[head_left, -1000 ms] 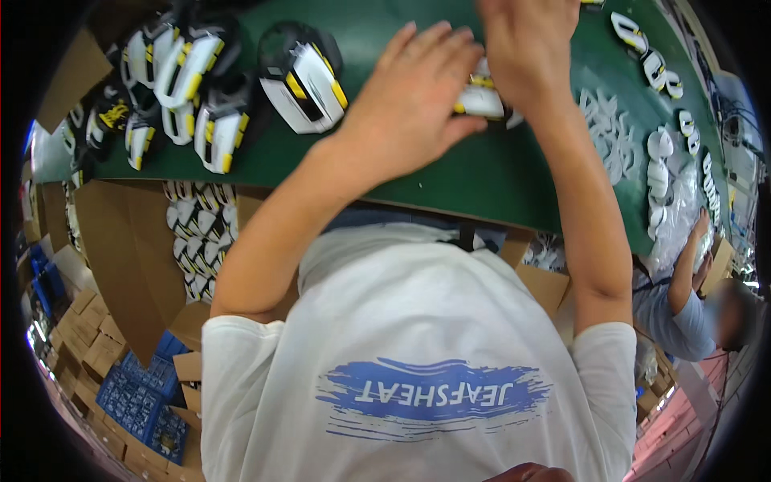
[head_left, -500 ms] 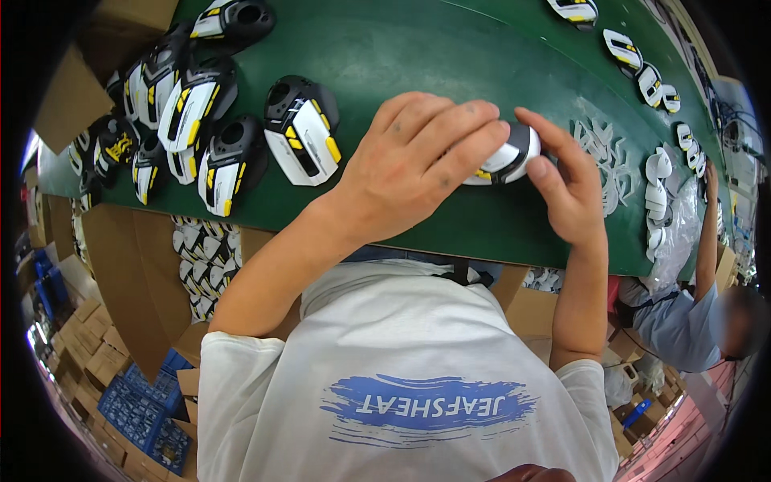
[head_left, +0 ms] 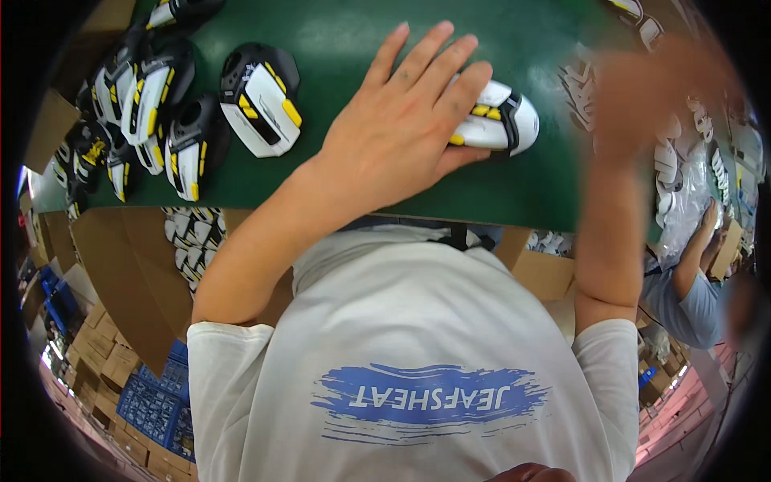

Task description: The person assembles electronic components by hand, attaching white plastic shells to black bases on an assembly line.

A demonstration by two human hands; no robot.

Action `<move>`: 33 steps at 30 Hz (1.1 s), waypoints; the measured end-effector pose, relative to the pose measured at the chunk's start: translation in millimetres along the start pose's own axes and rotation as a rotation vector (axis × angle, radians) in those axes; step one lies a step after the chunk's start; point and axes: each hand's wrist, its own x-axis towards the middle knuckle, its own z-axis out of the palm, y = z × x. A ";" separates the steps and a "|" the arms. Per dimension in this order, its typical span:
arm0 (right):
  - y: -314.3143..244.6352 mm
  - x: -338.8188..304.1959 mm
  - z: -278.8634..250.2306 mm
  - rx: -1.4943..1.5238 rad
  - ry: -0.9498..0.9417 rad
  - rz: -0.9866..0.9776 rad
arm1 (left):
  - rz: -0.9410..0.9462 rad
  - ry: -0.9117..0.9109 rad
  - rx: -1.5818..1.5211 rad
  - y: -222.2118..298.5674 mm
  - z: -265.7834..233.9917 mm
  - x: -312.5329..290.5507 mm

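Note:
Near the middle of the green table, a white, black and yellow plastic shell (head_left: 496, 120) lies on its side, its rounded white end pointing right. My left hand (head_left: 401, 120) covers its left part, the thumb along the near edge and the fingers over the top, gripping it. My right hand (head_left: 642, 104) is off to the right above the table, smeared by motion, so its fingers cannot be made out. Closest to it are translucent white plastic strips (head_left: 580, 88) and a row of small white parts (head_left: 666, 161).
Similar finished-looking shells (head_left: 261, 100) stand on the left of the green table (head_left: 337, 48), several heaped together. Open cardboard boxes (head_left: 128, 265) sit below its near edge. At right, a co-worker's arm (head_left: 695, 249) reaches past a clear plastic bag (head_left: 687, 209).
My right hand has left the shell and swung to the right. My left hand stays on the shell, its fingers now more spread. The whole view has shifted slightly.

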 end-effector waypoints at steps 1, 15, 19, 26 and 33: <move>-9.5 -4.1 8.2 -0.098 -0.067 -0.029 | 0.002 -0.014 0.063 2.1 0.1 0.1; 27.9 -27.6 -44.2 0.778 -0.522 0.433 | 0.003 0.033 -0.086 -8.5 -6.5 3.9; 12.4 -56.1 -66.5 0.989 -0.595 0.522 | -0.040 -0.028 -0.426 -15.3 -27.1 -0.9; -9.6 -62.0 -75.8 0.908 -0.396 0.157 | -0.209 0.054 -0.679 34.0 -47.5 -46.6; 51.8 -73.4 -51.8 0.654 -0.574 0.081 | -0.617 0.094 -0.871 37.1 -95.0 -237.5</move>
